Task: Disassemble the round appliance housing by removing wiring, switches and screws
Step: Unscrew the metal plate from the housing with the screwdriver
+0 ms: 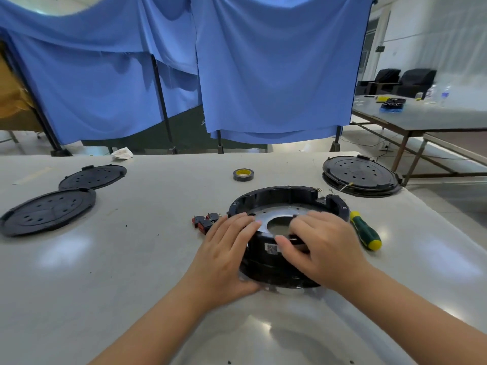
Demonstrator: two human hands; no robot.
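Note:
The round black housing (284, 198) lies on the table in front of me, its near rim tilted up; inside is a silver metal plate with a round hole. My left hand (226, 248) holds the housing's near left rim, fingers over the top and thumb under the edge. My right hand (321, 246) grips the near rim by the label, thumb on the outer wall and fingers curled inside. A few removed black and red switches (204, 221) lie just left of the housing. A green and yellow screwdriver (365, 230) lies at its right.
Two black perforated discs (47, 209) (93, 176) lie at the far left. A stack of round housings (361, 176) sits at the table's far right corner, and a roll of tape (242, 174) beyond the housing. Blue curtains hang behind the table.

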